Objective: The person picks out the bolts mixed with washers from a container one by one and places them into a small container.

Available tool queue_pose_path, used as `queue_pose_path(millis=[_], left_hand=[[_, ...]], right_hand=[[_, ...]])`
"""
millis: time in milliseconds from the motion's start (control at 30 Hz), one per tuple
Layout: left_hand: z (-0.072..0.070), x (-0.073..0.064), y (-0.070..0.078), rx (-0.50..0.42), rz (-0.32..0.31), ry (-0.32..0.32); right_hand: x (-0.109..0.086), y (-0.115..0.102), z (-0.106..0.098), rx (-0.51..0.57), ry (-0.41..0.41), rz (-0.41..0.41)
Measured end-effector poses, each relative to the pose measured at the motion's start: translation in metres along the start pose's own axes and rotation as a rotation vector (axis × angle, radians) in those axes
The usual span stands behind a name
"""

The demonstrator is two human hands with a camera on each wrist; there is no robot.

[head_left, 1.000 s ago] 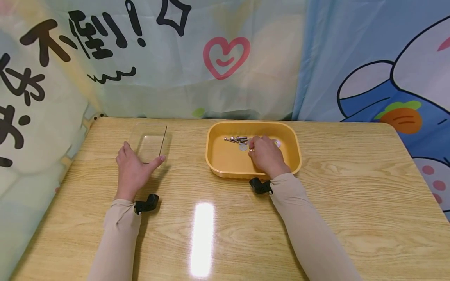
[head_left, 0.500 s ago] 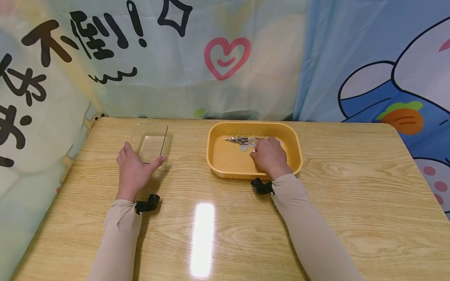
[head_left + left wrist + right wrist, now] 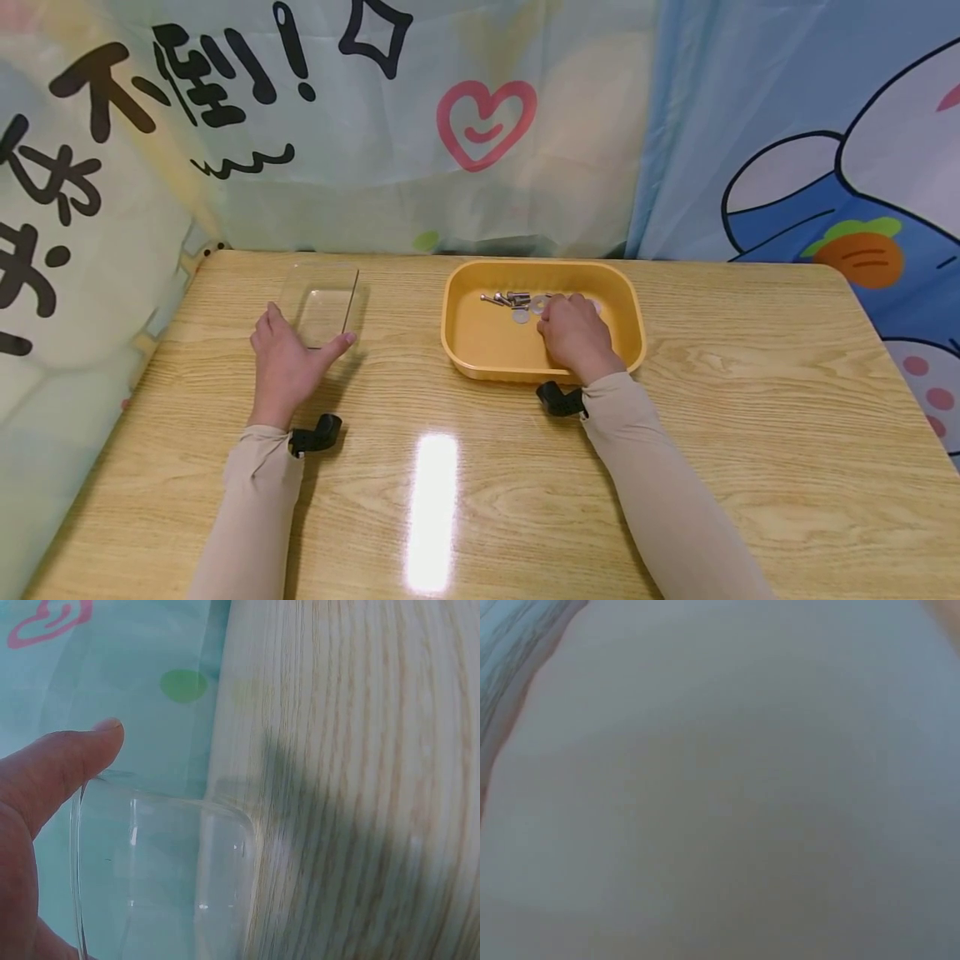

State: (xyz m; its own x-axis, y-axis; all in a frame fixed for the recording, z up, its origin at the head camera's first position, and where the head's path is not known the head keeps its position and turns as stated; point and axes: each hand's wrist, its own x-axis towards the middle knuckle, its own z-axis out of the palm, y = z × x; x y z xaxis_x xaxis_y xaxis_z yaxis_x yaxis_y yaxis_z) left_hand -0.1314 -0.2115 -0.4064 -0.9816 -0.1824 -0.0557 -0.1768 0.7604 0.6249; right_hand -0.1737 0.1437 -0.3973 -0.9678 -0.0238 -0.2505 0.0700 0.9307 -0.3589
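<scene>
On the left of the table, my left hand holds a clear plastic box from its near side, thumb and fingers spread to either side of it. The left wrist view shows the thumb at the rim of the box. My right hand reaches down into a yellow tray, with its fingers bent toward the tray floor. Its fingertips are hidden, so I cannot tell whether they pinch anything. Just left of them lie small metal bolts and flat round washers. The right wrist view is a pale blur.
The wooden table runs back to a printed cloth hanging behind it. Black wrist cameras sit on both forearms. The raised tray wall passes under my right wrist.
The right hand has shifted slightly right within the tray, so a washer it partly covered shows beside the fingers. The left hand and the clear box have stayed put.
</scene>
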Motion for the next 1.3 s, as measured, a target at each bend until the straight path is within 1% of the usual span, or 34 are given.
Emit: queue_pose_path(millis=[167, 567, 1067, 1300], left_hand=[[0.001, 0.001, -0.001, -0.002, -0.001, 0.0], [0.0, 0.001, 0.0, -0.007, 0.0, 0.006], [0.0, 0.001, 0.0, -0.014, -0.007, -0.001], [0.0, 0.001, 0.0, -0.013, -0.006, 0.001]], right_hand=[[-0.002, -0.002, -0.001, 0.028, 0.018, -0.014], [-0.003, -0.003, -0.002, 0.067, 0.105, -0.11], [-0.01, -0.011, -0.006, 0.093, 0.143, -0.153], [-0.013, -0.018, -0.009, 0.113, 0.161, -0.19]])
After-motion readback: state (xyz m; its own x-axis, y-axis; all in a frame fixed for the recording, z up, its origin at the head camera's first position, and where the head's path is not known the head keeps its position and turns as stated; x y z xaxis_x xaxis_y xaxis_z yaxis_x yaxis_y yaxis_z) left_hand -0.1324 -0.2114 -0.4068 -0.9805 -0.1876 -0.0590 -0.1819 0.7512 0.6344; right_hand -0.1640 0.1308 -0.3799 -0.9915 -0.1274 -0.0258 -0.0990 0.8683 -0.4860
